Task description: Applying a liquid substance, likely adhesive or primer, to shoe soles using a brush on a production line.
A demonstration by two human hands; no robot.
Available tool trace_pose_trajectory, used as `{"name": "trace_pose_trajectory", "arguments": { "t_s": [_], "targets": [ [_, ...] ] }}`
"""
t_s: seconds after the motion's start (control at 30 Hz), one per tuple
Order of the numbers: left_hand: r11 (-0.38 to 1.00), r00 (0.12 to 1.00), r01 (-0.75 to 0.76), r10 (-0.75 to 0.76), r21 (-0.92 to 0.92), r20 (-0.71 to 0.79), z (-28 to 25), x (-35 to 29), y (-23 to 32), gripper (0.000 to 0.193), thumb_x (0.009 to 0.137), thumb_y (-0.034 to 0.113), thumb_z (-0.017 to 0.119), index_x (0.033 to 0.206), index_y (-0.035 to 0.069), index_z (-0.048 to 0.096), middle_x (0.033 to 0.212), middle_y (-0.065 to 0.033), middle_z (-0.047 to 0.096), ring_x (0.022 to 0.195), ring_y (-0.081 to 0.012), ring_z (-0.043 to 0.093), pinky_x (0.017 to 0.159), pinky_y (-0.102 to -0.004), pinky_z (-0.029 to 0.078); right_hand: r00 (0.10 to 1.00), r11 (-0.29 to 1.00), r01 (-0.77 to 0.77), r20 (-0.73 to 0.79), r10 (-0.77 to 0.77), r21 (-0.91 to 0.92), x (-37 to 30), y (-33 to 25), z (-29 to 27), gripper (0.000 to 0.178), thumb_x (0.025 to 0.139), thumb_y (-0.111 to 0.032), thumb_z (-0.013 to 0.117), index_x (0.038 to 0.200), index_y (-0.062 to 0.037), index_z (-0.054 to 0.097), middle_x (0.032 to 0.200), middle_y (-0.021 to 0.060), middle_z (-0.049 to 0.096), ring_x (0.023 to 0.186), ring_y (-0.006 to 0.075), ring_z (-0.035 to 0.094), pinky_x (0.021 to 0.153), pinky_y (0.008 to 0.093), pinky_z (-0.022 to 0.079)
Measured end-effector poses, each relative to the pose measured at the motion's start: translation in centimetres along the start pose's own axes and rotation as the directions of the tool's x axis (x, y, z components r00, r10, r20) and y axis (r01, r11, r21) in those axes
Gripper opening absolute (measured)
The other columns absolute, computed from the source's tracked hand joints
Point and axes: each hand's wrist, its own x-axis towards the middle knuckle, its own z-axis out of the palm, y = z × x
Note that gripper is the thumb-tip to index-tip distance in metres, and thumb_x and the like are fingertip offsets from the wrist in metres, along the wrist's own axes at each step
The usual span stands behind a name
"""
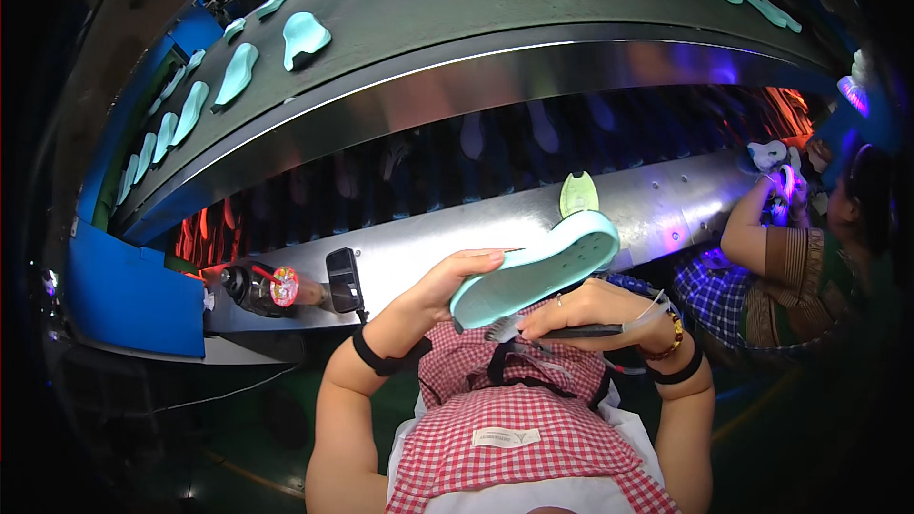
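Observation:
In front of my apron I hold a pale turquoise shoe sole [533,271] with a raised rim, tilted with its hollow inner side toward me. My left hand [455,281] is closed on its left edge, thumb along the rim. My right hand [595,314] grips a brush [576,331] with a dark handle; its bristle end lies close to the sole's lower edge. I cannot tell whether the bristles touch it. Just beyond the sole's far end, a pale yellow-green oval piece [578,195] shows, its lower part hidden.
A dark conveyor belt [400,14] carrying several turquoise soles [236,74] runs across the far side. Below it lies a metal ledge [647,205] with a phone-like black device [344,281], a red-strawed cup [284,287] and a dark bottle [246,290]. A co-worker [790,257] sits at right.

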Motion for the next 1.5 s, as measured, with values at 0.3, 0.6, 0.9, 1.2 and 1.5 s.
{"name": "trace_pose_trajectory", "arguments": {
  "t_s": [0.3, 0.6, 0.9, 1.2, 1.5],
  "targets": [
    [0.969, 0.972, 0.221, -0.211, 0.106, -0.103, -0.7, -0.1, -0.3, 0.042, 0.086, 0.021, 0.053, 0.116, -0.007, 0.048, 0.109, -0.0172, 0.056, 0.095, -0.0216, 0.058, 0.084, -0.0306, 0.046, 0.996, 0.996, -0.039, 0.075, 0.045, -0.079, -1.4, 0.8, -1.0, 0.023, 0.075, -0.006, 0.061, 0.097, -0.0050, 0.060, 0.096, 0.0116, 0.063, 0.085, 0.0264, 0.061, 0.072, 0.0322, 0.048],
    [0.975, 0.980, 0.163, -0.142, 0.151, -0.139, -0.1, -0.5, 0.0, 0.043, 0.085, 0.020, 0.055, 0.118, -0.006, 0.047, 0.108, -0.0162, 0.057, 0.092, -0.0188, 0.059, 0.082, -0.0278, 0.047, 0.997, 0.994, -0.070, 0.021, 0.072, -0.084, -2.4, 0.7, -3.5, 0.023, 0.073, -0.005, 0.060, 0.096, -0.0044, 0.060, 0.095, 0.0106, 0.063, 0.087, 0.0265, 0.061, 0.074, 0.0328, 0.048],
    [1.000, 0.991, 0.003, -0.002, 0.008, -0.133, -1.5, -0.3, -0.7, 0.046, 0.086, 0.022, 0.052, 0.122, -0.004, 0.042, 0.110, -0.0160, 0.055, 0.093, -0.0195, 0.059, 0.081, -0.0303, 0.049, 0.965, 0.976, -0.156, -0.188, 0.183, 0.150, -2.6, 1.0, -2.6, 0.024, 0.078, -0.009, 0.062, 0.100, -0.0003, 0.062, 0.084, 0.0106, 0.065, 0.070, 0.0128, 0.062, 0.064, 0.0234, 0.049],
    [0.981, 0.988, -0.123, 0.108, -0.149, -0.107, -3.1, 2.3, -2.9, 0.048, 0.084, 0.027, 0.050, 0.118, -0.005, 0.041, 0.108, -0.0241, 0.053, 0.092, -0.0343, 0.058, 0.076, -0.0494, 0.051, 0.743, 0.919, -0.218, -0.555, 0.375, 0.329, -0.7, 4.9, 4.0, 0.017, 0.081, -0.001, 0.056, 0.096, 0.0039, 0.062, 0.082, 0.0108, 0.065, 0.067, 0.0102, 0.061, 0.061, 0.0205, 0.050],
    [0.937, 0.970, -0.229, 0.198, -0.265, -0.138, -3.4, 3.1, -3.9, 0.045, 0.085, 0.028, 0.047, 0.119, -0.002, 0.041, 0.108, -0.0223, 0.053, 0.092, -0.0350, 0.059, 0.072, -0.0488, 0.052, 0.530, 0.944, -0.300, -0.847, 0.043, -0.139, -0.2, 7.5, 3.6, 0.014, 0.073, -0.002, 0.061, 0.087, 0.0014, 0.064, 0.085, 0.0171, 0.065, 0.070, 0.0273, 0.063, 0.067, 0.0310, 0.047]
  ]
}}
